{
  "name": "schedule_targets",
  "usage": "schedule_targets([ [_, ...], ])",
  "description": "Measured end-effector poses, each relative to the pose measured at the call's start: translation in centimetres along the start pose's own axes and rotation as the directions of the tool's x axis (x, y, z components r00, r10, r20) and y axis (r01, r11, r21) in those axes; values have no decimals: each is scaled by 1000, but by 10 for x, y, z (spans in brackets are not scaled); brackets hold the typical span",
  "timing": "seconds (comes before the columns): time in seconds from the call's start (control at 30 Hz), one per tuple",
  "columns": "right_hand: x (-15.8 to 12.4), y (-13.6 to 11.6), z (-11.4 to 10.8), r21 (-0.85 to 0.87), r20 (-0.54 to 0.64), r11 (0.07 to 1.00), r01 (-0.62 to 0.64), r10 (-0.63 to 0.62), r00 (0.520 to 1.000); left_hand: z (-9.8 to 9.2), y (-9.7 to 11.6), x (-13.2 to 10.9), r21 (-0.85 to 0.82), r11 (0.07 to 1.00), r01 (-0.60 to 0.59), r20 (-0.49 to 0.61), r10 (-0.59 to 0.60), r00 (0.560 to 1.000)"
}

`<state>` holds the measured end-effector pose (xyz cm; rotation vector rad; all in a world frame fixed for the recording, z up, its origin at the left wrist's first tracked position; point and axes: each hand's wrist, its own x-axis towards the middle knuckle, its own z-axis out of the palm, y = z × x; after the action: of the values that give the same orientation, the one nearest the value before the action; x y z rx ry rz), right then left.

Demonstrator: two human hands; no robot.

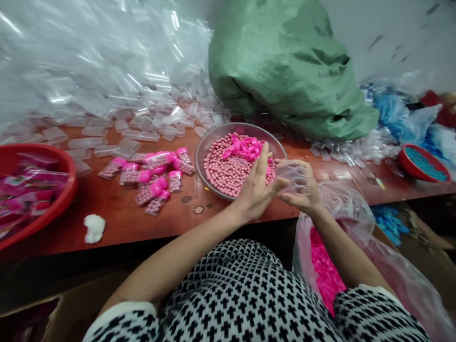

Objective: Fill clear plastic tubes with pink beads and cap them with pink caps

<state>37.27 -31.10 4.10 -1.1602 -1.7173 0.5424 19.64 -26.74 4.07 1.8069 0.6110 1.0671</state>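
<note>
1. two hands sit close together at the bowl's right side; the left hand (253, 192) is spread, fingers straight, gripping nothing i can see. its thumb overlaps what the other holds, but whether it touches i cannot tell.
2. the right hand (309, 190) is curled round a few clear containers (292, 178), apparently unfilled.
3. beneath the left fingers, the metal bowl (199, 159) holds pink beads (223, 173) topped with bright pink pieces (245, 148).
4. left of that, a loose heap of capped, bead-filled containers (130, 176) lies on the table (124, 223); i'd call those done.
5. farther back spreads a large pile of empty containers (94, 130), so much seems left, with the handful in hand unfinished.
</note>
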Motion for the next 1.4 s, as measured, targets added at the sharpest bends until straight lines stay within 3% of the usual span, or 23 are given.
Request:
schedule_targets([
  [0.07,-37,14,-24,-71,-83,985,-159,153,985,35,-3,-20,94,990,-102,100,93,991],
  [0.13,-68,33,-39,-148,-98,940,-307,295,950,65,-15,-36,143,962,-231,237,193,952],
  [0.2,-87,57,-43,-167,-28,904,-394,395,918,86,-34,-44,185,943,-278,313,211,926],
  [0.27,-94,82,-39,-167,63,900,-402,417,907,96,-56,-42,222,944,-243,343,158,926],
  [0.4,-89,124,-26,-295,195,919,-261,325,925,100,-92,-25,272,955,-119,383,6,924],
  [0.5,-90,140,-23,-406,313,908,-106,247,917,102,-106,-20,325,946,-11,391,-124,912],
  [0.63,-103,146,-28,-468,365,884,-14,208,907,106,-110,-19,342,939,-38,404,-110,908],
  [0.8,-112,141,-33,-507,355,861,-33,243,903,116,-113,-22,289,956,-43,396,-78,915],
  [0.93,-108,138,-35,-586,355,809,-44,305,884,121,-118,-25,183,979,-92,360,21,933],
  [1.07,-105,137,-36,-555,323,831,-44,264,909,123,-120,-22,91,993,-73,325,39,945],
  [1.17,-105,138,-36,-488,297,872,-33,202,933,127,-120,-17,-33,998,52,288,-41,957],
  [1.27,-105,140,-35,-442,266,896,-43,176,948,133,-119,-13,-231,946,229,189,-187,964],
  [1.4,-107,142,-33,-363,185,929,-69,144,972,134,-113,-9,-438,846,305,168,-256,952],
])
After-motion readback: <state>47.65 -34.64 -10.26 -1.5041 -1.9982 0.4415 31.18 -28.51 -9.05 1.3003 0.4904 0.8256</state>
